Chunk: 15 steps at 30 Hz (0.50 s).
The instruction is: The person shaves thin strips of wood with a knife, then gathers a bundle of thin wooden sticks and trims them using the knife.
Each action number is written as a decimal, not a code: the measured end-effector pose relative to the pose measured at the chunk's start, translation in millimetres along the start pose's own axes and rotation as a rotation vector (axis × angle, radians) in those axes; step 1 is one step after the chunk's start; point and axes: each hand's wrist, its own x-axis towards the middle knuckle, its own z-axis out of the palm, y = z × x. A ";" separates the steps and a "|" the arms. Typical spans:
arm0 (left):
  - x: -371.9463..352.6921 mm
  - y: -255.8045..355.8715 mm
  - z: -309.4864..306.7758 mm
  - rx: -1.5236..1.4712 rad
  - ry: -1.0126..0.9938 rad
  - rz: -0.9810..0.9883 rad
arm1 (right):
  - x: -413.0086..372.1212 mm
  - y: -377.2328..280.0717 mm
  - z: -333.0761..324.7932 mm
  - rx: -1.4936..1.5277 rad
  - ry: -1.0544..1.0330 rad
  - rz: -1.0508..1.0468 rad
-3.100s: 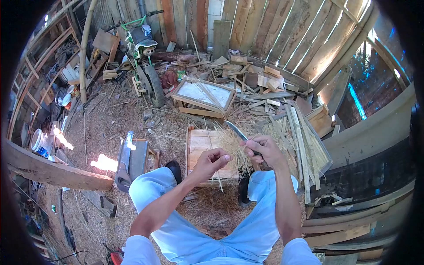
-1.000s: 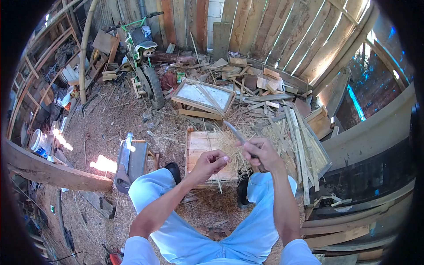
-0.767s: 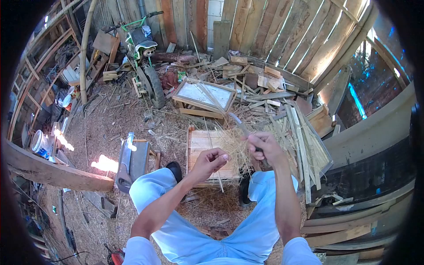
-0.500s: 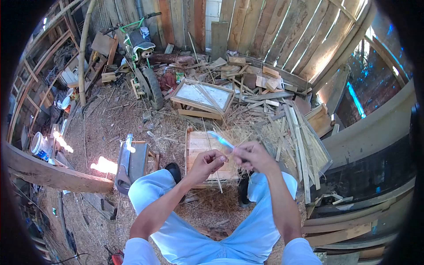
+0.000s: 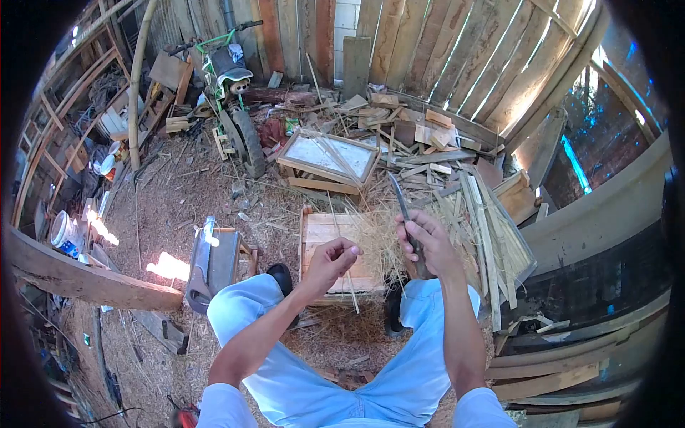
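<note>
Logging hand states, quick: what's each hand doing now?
Left hand: pinched closed; whether it holds anything can't be told.
Right hand: closed around a knife.

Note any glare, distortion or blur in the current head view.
Head view: strong fisheye, corners black, wall boards splayed; blown-out sun patches on the ground and beside the saw; light glaring through wall gaps; fine straw hard to separate; knife fairly sharp.

No legible text; blue print (image 5: 70, 247) on bucket (image 5: 64, 228) too small.
</note>
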 end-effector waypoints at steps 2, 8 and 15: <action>2.5 -3.6 -1.2 -0.010 0.014 0.008 | 2.2 0.1 2.9 0.070 0.004 -0.027; 5.9 2.8 0.9 -0.023 0.083 0.014 | 0.9 9.3 22.2 -0.188 -0.031 0.050; 4.8 -2.2 1.3 -0.033 0.087 0.018 | 4.7 34.8 36.6 -0.159 -0.165 0.207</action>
